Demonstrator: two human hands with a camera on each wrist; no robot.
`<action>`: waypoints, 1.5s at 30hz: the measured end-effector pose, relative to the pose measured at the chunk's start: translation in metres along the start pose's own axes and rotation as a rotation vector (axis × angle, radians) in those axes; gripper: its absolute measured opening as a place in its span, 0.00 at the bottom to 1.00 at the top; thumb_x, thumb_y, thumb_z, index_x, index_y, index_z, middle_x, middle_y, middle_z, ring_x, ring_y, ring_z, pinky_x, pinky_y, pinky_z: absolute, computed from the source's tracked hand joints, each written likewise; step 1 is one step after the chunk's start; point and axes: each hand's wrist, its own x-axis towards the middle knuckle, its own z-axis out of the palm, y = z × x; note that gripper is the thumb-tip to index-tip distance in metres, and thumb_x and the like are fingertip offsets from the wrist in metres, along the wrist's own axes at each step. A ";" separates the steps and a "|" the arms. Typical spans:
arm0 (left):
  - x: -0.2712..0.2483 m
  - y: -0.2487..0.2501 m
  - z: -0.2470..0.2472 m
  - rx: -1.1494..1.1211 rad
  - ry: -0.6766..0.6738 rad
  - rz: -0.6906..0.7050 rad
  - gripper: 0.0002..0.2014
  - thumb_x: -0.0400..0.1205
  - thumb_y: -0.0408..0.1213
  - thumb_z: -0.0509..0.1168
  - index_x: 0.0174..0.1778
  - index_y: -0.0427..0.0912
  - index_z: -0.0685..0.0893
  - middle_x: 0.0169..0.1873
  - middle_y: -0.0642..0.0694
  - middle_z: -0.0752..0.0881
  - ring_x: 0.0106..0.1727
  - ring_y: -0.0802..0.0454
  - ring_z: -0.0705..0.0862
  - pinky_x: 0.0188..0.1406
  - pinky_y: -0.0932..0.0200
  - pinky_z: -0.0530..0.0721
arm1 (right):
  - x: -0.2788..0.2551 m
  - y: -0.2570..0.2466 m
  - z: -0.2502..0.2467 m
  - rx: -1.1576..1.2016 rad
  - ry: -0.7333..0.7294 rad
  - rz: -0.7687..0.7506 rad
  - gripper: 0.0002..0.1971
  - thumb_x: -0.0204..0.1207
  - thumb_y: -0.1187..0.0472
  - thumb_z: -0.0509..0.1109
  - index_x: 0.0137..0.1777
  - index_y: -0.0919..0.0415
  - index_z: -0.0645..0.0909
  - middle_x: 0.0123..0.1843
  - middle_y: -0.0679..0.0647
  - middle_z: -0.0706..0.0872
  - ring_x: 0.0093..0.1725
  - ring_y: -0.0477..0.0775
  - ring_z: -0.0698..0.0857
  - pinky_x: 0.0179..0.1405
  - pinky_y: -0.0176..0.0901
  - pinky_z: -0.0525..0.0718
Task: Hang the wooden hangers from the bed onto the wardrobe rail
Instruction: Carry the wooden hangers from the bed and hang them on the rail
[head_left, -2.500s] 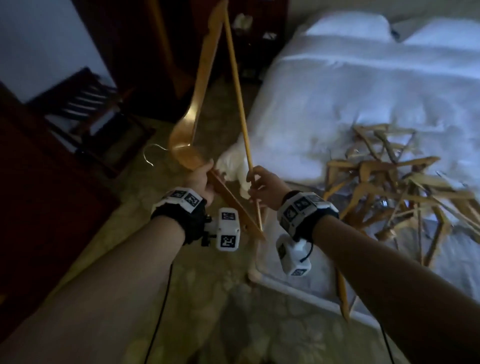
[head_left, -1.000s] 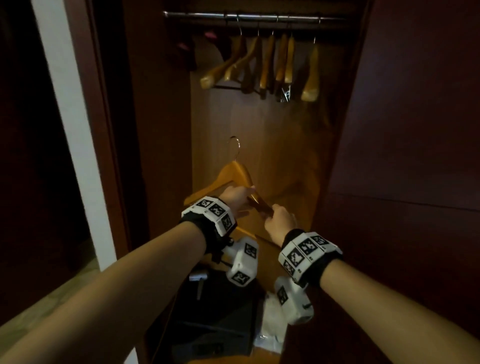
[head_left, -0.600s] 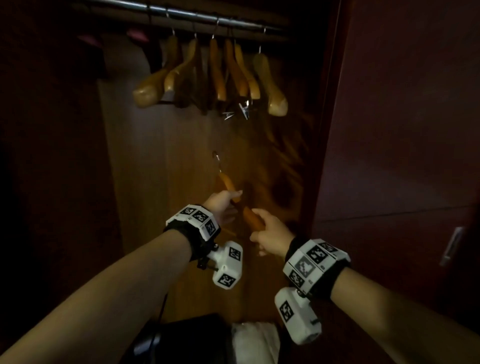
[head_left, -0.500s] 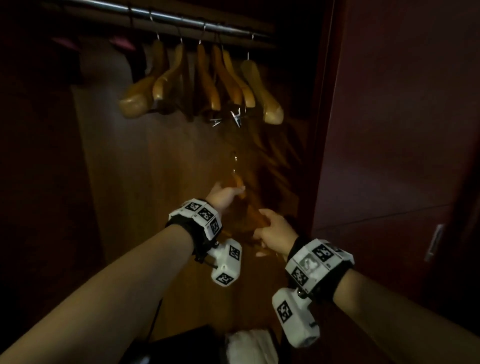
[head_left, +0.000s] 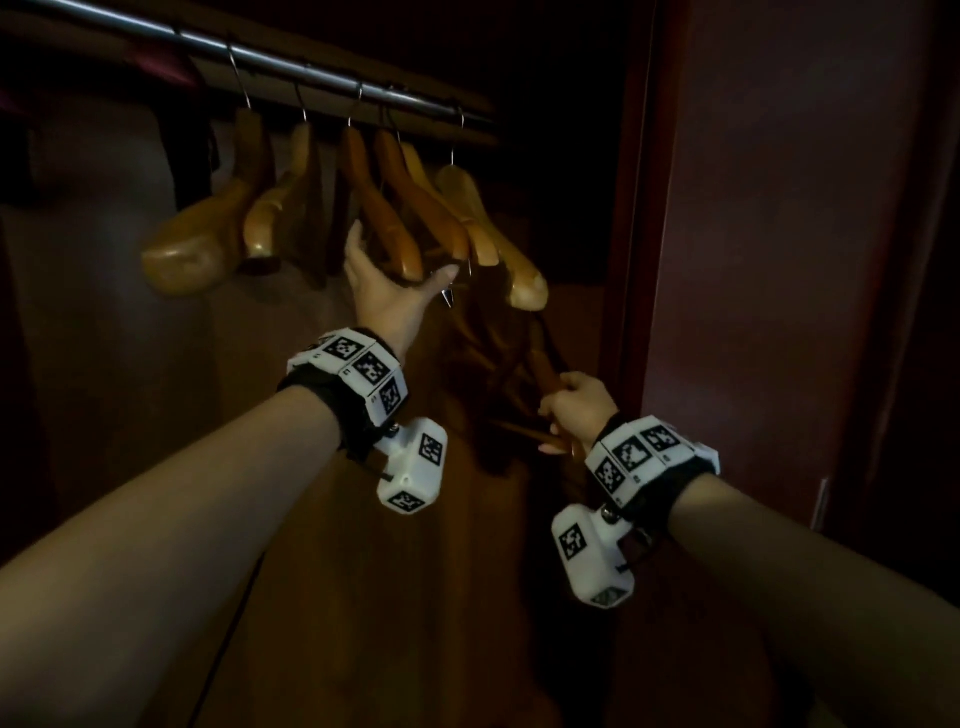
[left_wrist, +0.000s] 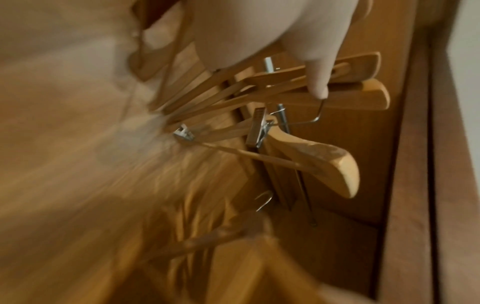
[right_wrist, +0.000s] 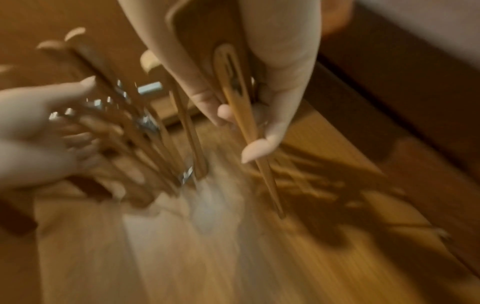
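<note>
A metal wardrobe rail (head_left: 311, 73) runs across the top left, and several wooden hangers (head_left: 395, 218) hang from it. My left hand (head_left: 387, 283) is raised to their lower ends, fingers spread and touching them; one fingertip (left_wrist: 319, 86) lies on the stacked arms. One of these hung hangers (left_wrist: 319, 156) carries metal clips. Lower right, my right hand (head_left: 574, 410) grips a dark wooden hanger (head_left: 543, 371) below the rail. In the right wrist view this hanger's bar (right_wrist: 267, 183) passes between thumb and fingers. Its hook is blurred.
A dark red wardrobe door (head_left: 779, 260) stands close on the right. The wooden back panel (head_left: 363, 571) fills the space below the hangers. The rail's right end, past the last hanger, is bare.
My left hand has let go of the carried hanger and risen to the hung hangers. The right hand still holds the hanger, now further right. The view has closed in on the rail.
</note>
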 end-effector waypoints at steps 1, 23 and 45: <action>0.004 0.000 0.001 0.025 -0.006 0.050 0.54 0.64 0.47 0.80 0.80 0.51 0.52 0.79 0.44 0.58 0.78 0.44 0.61 0.75 0.43 0.66 | 0.006 -0.008 -0.002 0.003 0.019 -0.025 0.30 0.76 0.72 0.63 0.78 0.55 0.65 0.38 0.55 0.76 0.34 0.48 0.77 0.31 0.47 0.87; 0.031 -0.019 -0.008 -0.010 -0.121 0.405 0.37 0.73 0.34 0.75 0.76 0.48 0.64 0.59 0.54 0.75 0.58 0.68 0.75 0.50 0.80 0.76 | 0.054 -0.129 -0.004 -0.146 0.061 -0.453 0.29 0.74 0.66 0.69 0.75 0.54 0.70 0.54 0.59 0.85 0.46 0.59 0.87 0.48 0.54 0.89; 0.019 -0.025 -0.038 0.089 -0.164 0.426 0.39 0.77 0.38 0.71 0.81 0.46 0.58 0.75 0.52 0.66 0.75 0.71 0.61 0.74 0.74 0.57 | 0.058 -0.139 0.017 -0.212 0.170 -0.392 0.26 0.80 0.49 0.65 0.75 0.59 0.71 0.64 0.57 0.82 0.61 0.56 0.82 0.59 0.45 0.78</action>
